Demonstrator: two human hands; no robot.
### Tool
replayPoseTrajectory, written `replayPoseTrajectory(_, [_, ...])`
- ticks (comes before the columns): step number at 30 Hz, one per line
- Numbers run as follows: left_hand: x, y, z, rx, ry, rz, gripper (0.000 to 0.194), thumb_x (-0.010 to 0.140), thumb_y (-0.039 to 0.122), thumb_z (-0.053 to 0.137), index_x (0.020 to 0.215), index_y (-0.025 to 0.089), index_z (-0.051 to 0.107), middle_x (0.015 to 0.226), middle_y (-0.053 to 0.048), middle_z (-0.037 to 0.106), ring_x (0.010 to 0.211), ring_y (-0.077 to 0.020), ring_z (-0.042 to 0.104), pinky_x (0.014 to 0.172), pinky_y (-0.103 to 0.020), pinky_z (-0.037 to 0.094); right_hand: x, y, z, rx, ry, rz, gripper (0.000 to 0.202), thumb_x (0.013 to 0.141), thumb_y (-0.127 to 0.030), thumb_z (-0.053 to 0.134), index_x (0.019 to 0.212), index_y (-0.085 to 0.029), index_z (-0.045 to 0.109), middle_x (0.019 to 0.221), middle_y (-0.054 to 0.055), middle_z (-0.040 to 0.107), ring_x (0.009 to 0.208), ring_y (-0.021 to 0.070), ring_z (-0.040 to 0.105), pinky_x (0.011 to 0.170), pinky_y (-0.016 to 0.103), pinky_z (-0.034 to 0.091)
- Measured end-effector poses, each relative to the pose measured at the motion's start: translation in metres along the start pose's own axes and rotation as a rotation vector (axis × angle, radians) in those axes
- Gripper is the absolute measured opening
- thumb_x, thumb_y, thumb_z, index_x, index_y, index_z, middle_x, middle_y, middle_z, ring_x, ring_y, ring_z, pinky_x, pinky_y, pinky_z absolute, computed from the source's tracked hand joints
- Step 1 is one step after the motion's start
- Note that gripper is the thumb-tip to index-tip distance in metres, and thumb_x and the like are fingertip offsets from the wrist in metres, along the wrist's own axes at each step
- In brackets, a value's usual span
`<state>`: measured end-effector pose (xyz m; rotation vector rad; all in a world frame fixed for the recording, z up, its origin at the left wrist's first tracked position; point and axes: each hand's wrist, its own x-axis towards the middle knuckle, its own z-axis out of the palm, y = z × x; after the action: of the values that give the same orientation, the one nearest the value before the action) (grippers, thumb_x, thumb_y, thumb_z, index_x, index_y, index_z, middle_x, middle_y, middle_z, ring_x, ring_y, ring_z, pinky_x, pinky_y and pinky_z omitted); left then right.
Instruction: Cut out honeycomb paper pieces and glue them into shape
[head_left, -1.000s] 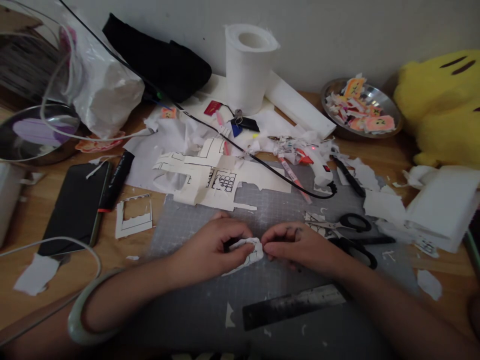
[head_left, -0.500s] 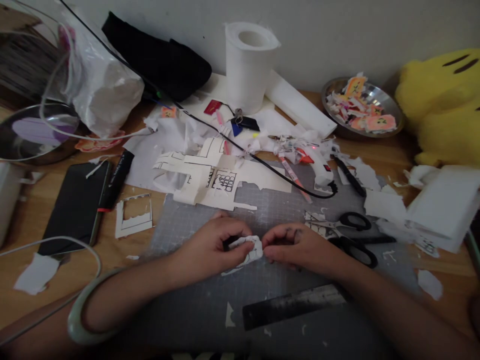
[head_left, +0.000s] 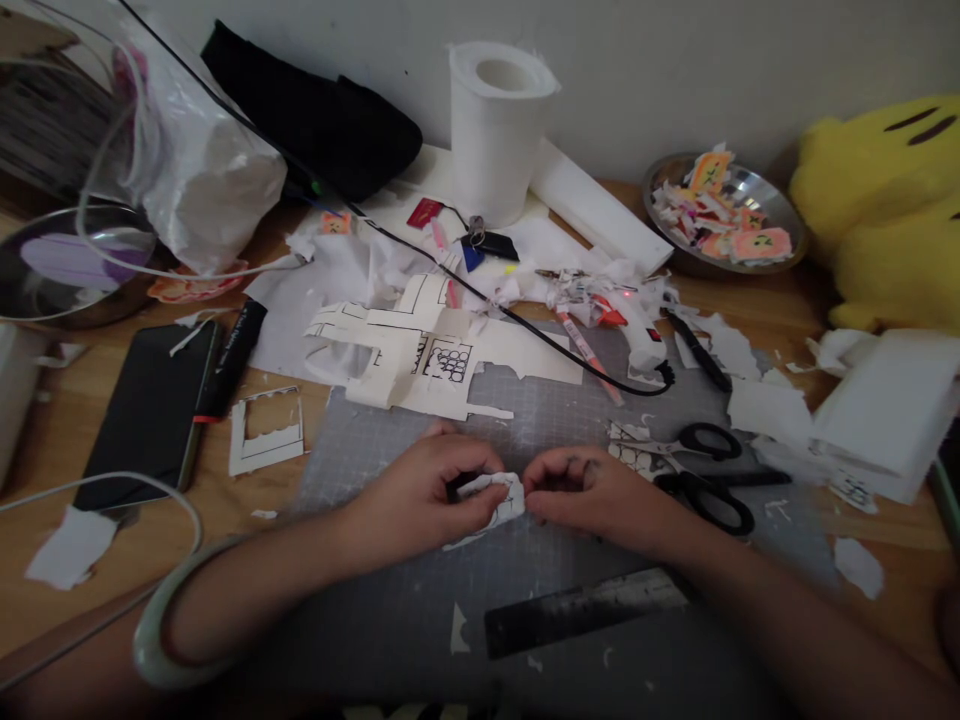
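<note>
My left hand [head_left: 457, 485] pinches a small white paper piece [head_left: 509, 500] with black drawn lines, thumb on top. At the right edge of that piece, my right hand [head_left: 574, 490] has thumb and fingers closed together on it; the exact grip is partly hidden. Both hands are just above a grey cutting mat [head_left: 390, 610]. Beyond them lies a larger cut paper sheet [head_left: 450, 360] with black outlines. Black-handled scissors [head_left: 694, 465] rest beside my right wrist, and a dark ruler [head_left: 577, 612] lies nearer to me.
Left are a phone [head_left: 146, 405], a black marker [head_left: 234, 365] and a paper frame [head_left: 266, 430]. Behind stand a paper roll [head_left: 499, 140] and a white hot glue gun [head_left: 641, 335] with a black cable. A metal bowl [head_left: 727, 265] of paper scraps sits back right, near a yellow plush toy [head_left: 885, 220].
Almost nothing differs. The fingers of my right hand have shifted very slightly at the paper piece's edge; my left hand keeps its pinch.
</note>
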<state>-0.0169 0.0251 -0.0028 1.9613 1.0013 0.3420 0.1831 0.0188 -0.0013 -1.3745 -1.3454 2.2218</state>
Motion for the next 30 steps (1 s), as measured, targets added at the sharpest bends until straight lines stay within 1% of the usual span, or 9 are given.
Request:
replayPoseTrajectory(5, [-0.0006,-0.0004,0.0003,0.023,-0.002,0.031,0.019,0.083,0.027,0.047,0.069,0.018,0.057,0.059,0.003,0.057,0.061,-0.0116,0.051,0.066,-0.026,0.035,0.0,0.0,0.0016,-0.02,0.028,-0.032,0.01,0.071,-0.026,0.06,0.072,-0.016,0.059,0.055,-0.007,0.043,0.047,0.0047,0.034,0.041,0.017,0.026])
replayPoseTrajectory(10, [-0.0007,-0.0013,0.0012,0.02,-0.019,0.036,0.019,0.083,0.027,0.048,0.07,0.017,0.058,0.06,0.003,0.058,0.061,-0.0116,0.052,0.066,-0.026,0.035,-0.0006,0.0008,0.0016,-0.043,0.037,-0.055,0.008,0.071,-0.023,0.061,0.07,-0.016,0.059,0.056,-0.006,0.045,0.051,0.0053,0.038,0.046,0.018,0.029])
replayPoseTrajectory(15, [-0.0018,-0.0009,0.0004,0.019,-0.017,0.028,0.021,0.084,0.028,0.046,0.069,0.017,0.057,0.06,0.003,0.058,0.062,-0.0119,0.052,0.067,-0.026,0.035,-0.0008,0.0011,-0.001,0.001,-0.012,-0.022,0.011,0.073,-0.027,0.061,0.074,-0.016,0.059,0.053,-0.008,0.043,0.043,0.0039,0.034,0.04,0.017,0.027])
replayPoseTrajectory(17, [-0.0024,-0.0007,-0.0001,0.018,-0.014,0.026,0.021,0.084,0.028,0.046,0.069,0.017,0.057,0.061,0.003,0.058,0.062,-0.0119,0.052,0.067,-0.026,0.035,-0.0004,0.0013,-0.0014,0.016,-0.013,-0.026,0.011,0.074,-0.027,0.06,0.076,-0.016,0.058,0.053,-0.008,0.043,0.043,0.0038,0.034,0.039,0.016,0.028])
replayPoseTrajectory(20, [-0.0023,-0.0008,0.0,0.016,-0.012,0.026,0.021,0.083,0.028,0.047,0.069,0.017,0.058,0.061,0.003,0.058,0.063,-0.0119,0.052,0.067,-0.026,0.035,0.0002,0.0009,0.0,0.021,0.012,-0.05,0.01,0.074,-0.026,0.06,0.076,-0.017,0.057,0.055,-0.007,0.044,0.045,0.0042,0.035,0.039,0.016,0.029])
replayPoseTrajectory(25, [-0.0004,-0.0022,0.0016,0.016,-0.024,0.04,0.021,0.084,0.027,0.048,0.068,0.017,0.058,0.06,0.004,0.058,0.061,-0.0112,0.051,0.067,-0.026,0.034,0.0006,0.0002,0.0046,0.033,0.075,-0.066,0.01,0.073,-0.026,0.061,0.074,-0.017,0.057,0.056,-0.007,0.043,0.046,0.0047,0.034,0.039,0.016,0.026])
replayPoseTrajectory(30, [-0.0013,-0.0029,0.0029,-0.006,-0.022,0.041,0.017,0.083,0.028,0.052,0.071,0.018,0.058,0.061,0.004,0.058,0.062,-0.0111,0.052,0.068,-0.026,0.034,0.0011,0.0007,0.0068,-0.001,0.106,-0.087,0.011,0.07,-0.027,0.061,0.07,-0.017,0.057,0.057,-0.006,0.045,0.051,0.0061,0.037,0.046,0.018,0.03])
